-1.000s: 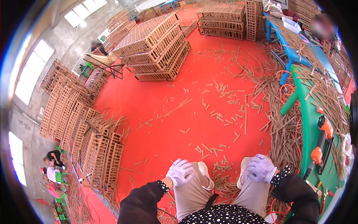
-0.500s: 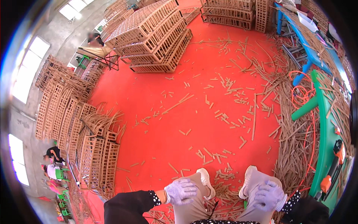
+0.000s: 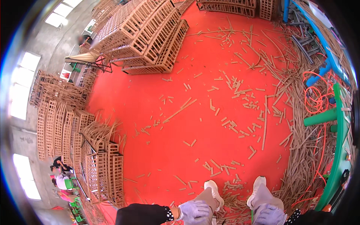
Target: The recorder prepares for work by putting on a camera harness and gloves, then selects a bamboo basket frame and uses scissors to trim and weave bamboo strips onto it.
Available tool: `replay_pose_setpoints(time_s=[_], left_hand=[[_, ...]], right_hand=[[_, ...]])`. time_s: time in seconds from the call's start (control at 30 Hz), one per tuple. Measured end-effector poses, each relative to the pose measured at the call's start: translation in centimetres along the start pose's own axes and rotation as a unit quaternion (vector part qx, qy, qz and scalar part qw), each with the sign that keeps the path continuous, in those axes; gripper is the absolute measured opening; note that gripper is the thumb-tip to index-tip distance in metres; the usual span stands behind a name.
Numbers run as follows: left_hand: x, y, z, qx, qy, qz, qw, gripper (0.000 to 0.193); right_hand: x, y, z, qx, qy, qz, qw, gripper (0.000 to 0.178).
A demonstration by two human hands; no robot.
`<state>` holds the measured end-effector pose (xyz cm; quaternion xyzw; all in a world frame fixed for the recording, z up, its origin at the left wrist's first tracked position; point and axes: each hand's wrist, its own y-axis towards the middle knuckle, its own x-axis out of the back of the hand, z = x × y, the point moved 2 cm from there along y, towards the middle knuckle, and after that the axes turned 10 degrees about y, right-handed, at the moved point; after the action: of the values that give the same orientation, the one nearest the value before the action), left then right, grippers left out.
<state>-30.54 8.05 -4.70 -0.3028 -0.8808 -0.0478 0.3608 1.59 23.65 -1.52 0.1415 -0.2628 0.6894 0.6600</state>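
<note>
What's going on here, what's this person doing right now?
A person in pale work gloves stands on a red floor strewn with short wooden offcuts. The left hand rests on the left knee and the right hand on the right knee; neither holds anything. White shoes point into the scraps. Slatted wooden crates are stacked ahead and to the left, with a heap of long strips and an orange hose on the right.

Workshop, stacked wicker crates, cane offcuts
</note>
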Motion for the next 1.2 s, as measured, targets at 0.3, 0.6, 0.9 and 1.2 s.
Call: replay_pose_setpoints(time_s=[0.3, 0.6, 0.9, 1.2], left_hand=[[-0.5, -0.5, -1.5, 0.059, -0.001, 0.107, 0.992, 0.026], [5.6, -4.9, -7.8, 0.32, 0.106, 0.076, 0.938, 0.037], [27.4, -11.6, 1.0, 0.493, 0.18, -0.11, 0.844, 0.041], [52.9, -3.7, 14.9, 0.509, 0.328, -0.248, 0.756, 0.039]], right_hand=[[-0.9, 1.4, 2.9, -0.081, 0.022, 0.06, 0.995, 0.016], [3.5, 5.2, 8.5, -0.19, -0.122, 0.096, 0.969, 0.028], [14.0, 13.5, 9.5, -0.32, -0.074, -0.144, 0.934, 0.025], [23.7, 22.9, 3.1, -0.398, 0.052, -0.108, 0.909, 0.023]])
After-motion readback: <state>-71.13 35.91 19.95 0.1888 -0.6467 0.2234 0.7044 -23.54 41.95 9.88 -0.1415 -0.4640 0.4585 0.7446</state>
